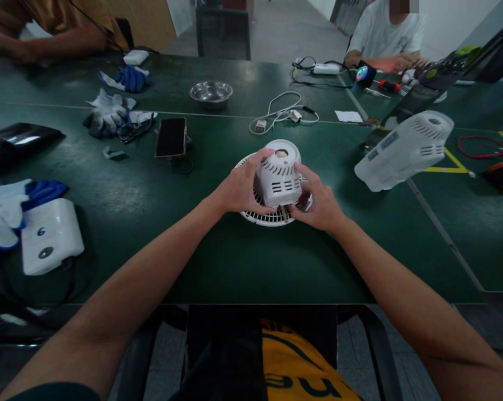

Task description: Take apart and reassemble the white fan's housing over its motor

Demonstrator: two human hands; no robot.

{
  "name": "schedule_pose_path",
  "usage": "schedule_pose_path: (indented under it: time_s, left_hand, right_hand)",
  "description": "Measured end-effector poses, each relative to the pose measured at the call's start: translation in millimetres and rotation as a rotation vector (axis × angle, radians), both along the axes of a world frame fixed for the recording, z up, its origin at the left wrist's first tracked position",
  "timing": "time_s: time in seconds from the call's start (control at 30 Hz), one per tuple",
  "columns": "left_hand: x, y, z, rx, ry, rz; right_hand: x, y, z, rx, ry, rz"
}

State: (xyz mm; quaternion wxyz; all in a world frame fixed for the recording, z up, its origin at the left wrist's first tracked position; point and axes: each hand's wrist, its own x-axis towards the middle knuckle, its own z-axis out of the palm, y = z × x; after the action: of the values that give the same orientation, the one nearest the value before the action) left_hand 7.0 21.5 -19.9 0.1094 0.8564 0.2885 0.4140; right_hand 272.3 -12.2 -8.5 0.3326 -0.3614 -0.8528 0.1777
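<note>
Head view: left hand (245,186) and right hand (320,201) grip opposite sides of a white vented housing (281,177), fingers curved around it. Housing sits over a round white grille (268,218) on the green counter (251,267). Larger white casing (404,151) stands apart, to the right; phone (171,137) lies left.

Both bare hands, left (245,186) and right (320,200), hold a white slotted plastic housing (281,181) over a round white grille (268,220). Relative to this housing, a shiny round metal bowl (211,93) lies beyond-left; a tall translucent-white plastic casing (404,150), right.
</note>
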Motion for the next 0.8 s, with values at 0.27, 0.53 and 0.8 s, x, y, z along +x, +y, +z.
schedule_pose_path:
  time_s: [0.27,0.53,0.8]
  left_hand:
    - [-11.0,2.4,2.3,-0.014,0.017,0.084]
    - [-27.3,18.2,-11.3,-0.173,-0.192,0.414]
    - [-35.0,27.0,-19.8,-0.493,-0.291,0.451]
  right_hand:
    - [8.7,7.7,8.7,0.131,-0.042,-0.143]
    - [25.9,30.0,-6.9,-0.053,0.306,-0.301]
    - [8.5,13.0,1.6,-0.129,0.210,-0.144]
